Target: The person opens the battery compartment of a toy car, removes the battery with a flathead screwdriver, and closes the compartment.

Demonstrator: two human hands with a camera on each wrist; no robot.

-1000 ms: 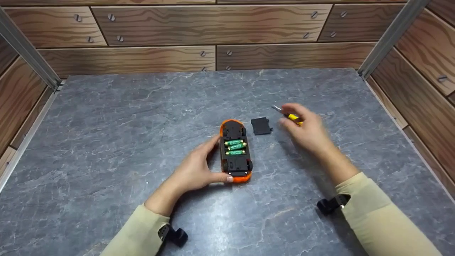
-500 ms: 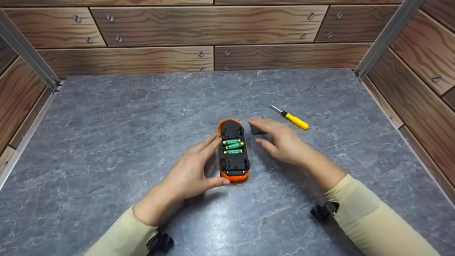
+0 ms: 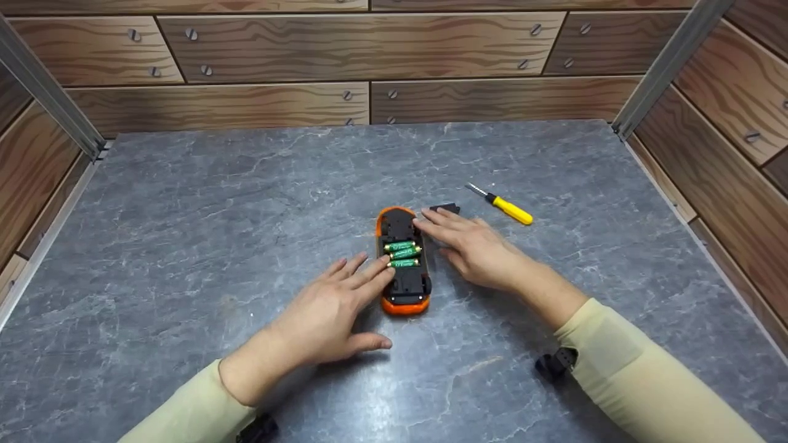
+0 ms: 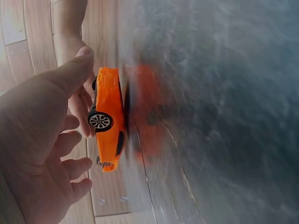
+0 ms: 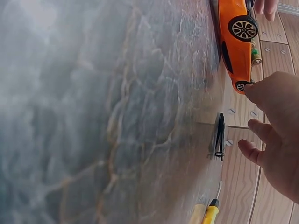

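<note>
An orange toy car (image 3: 405, 306) lies wheels up on the table, its black underside facing the camera. Three green batteries (image 3: 403, 263) sit in the battery compartment; the middle one is slanted. My left hand (image 3: 320, 314) is spread, with fingertips over the car's left edge by the batteries and the thumb held apart. From the other side, my right hand (image 3: 483, 249) reaches with extended fingers to the car's far right wheel. Partly behind those fingers lies a black battery cover (image 3: 446, 208). The right wrist view shows the cover (image 5: 219, 135) flat on the table, below the hand.
A yellow-handled screwdriver (image 3: 508, 209) lies right of the cover, its tip pointing far left. Wood-patterned walls (image 3: 369, 49) and metal corner posts enclose the grey marbled table (image 3: 215, 203).
The right hand has put down the screwdriver and moved left past the cover to the car. The left hand has let go of the car's side, its fingers shifting over the edge.
</note>
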